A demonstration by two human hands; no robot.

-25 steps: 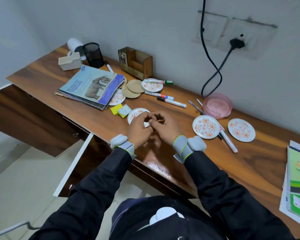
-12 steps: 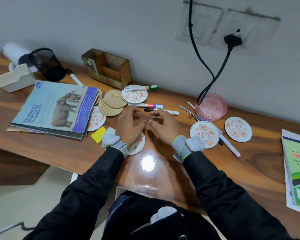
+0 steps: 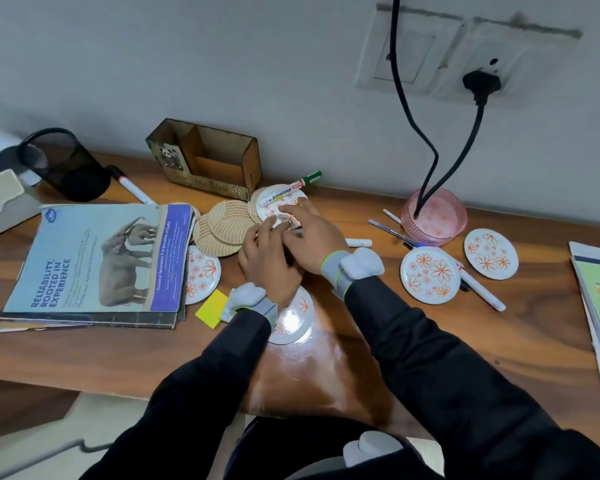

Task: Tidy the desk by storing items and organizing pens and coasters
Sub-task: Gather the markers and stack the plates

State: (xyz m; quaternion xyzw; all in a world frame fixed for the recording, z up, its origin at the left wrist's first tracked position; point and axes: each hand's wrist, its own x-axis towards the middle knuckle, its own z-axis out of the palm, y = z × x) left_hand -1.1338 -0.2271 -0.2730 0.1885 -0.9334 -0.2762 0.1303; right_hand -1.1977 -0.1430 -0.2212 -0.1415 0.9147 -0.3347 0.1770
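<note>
Resting on a round white coaster (image 3: 274,206) printed with orange flowers, the right hand (image 3: 312,240) has its fingers stretched out straight, pressing on it and gripping nothing. The left hand (image 3: 267,265) lies just near of it, fingers bent toward the coaster's near edge and partly hidden by the right hand, so I cannot tell whether it holds anything. The coaster sits at the far middle of the desk (image 3: 534,323), just beside the right end of a wooden box (image 3: 208,161). A marker (image 3: 291,189) with a green cap lies across its far side, its white barrel reading "Whiteboard". Overlapping woven coasters (image 3: 226,223), tan with wavy stripes, lie to the coaster's left. Further flowered coasters (image 3: 430,275) lie scattered to the right, left and near side. At the left a booklet (image 3: 101,258) with an elephant picture reads "RELIABILITY, ROOTED IN EXPERIENCE" and "General Insurance Corporation of India".
</note>
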